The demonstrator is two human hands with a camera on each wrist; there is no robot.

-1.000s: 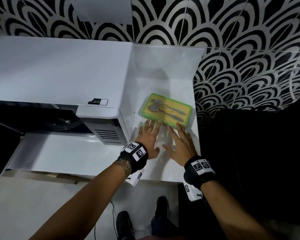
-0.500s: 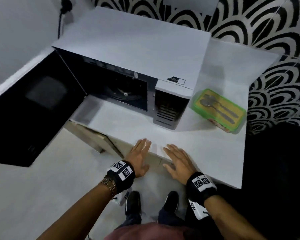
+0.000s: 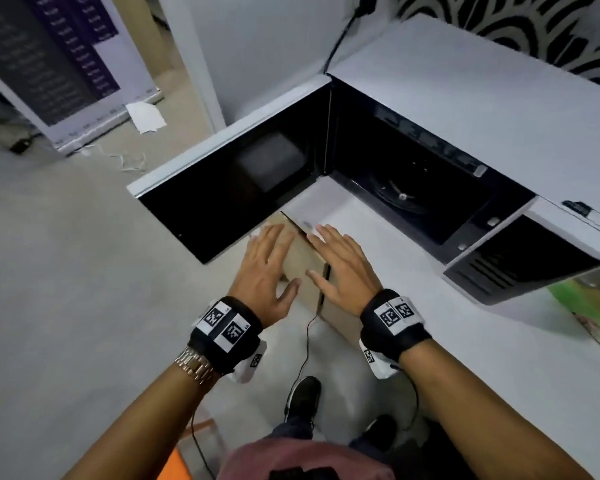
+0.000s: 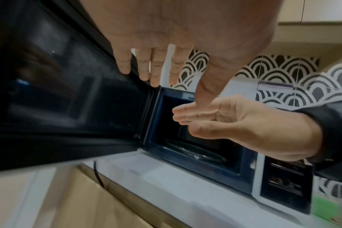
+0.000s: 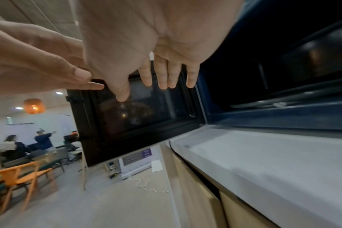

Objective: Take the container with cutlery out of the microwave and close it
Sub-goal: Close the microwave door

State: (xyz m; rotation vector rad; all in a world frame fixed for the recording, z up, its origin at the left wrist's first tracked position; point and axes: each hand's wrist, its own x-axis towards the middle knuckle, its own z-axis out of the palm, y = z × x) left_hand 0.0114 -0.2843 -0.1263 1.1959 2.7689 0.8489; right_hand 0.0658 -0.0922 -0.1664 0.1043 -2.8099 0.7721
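Note:
The white microwave (image 3: 482, 109) stands on the white counter (image 3: 482, 358) with its dark door (image 3: 236, 188) swung wide to the left and its cavity (image 3: 413, 188) holding only the turntable. The green-lidded container (image 3: 593, 306) sits on the counter right of the microwave, cut off by the frame edge. My left hand (image 3: 267, 265) and right hand (image 3: 340, 265) hover side by side near the counter's front edge, fingers straight and holding nothing. In the left wrist view my left fingers (image 4: 152, 66) point at the door (image 4: 68, 95); the right hand (image 4: 234, 125) is beside them.
Wooden cabinet fronts (image 3: 309, 261) lie under the counter's edge, with a black cable (image 3: 305, 344) hanging down. A banner (image 3: 59, 64) and paper scraps are on the floor at left. In the right wrist view, an orange chair (image 5: 22, 174) and seated people are far off.
My view has swung left from the container to the open microwave door. Both hands have moved left along the counter's front edge, still flat and empty.

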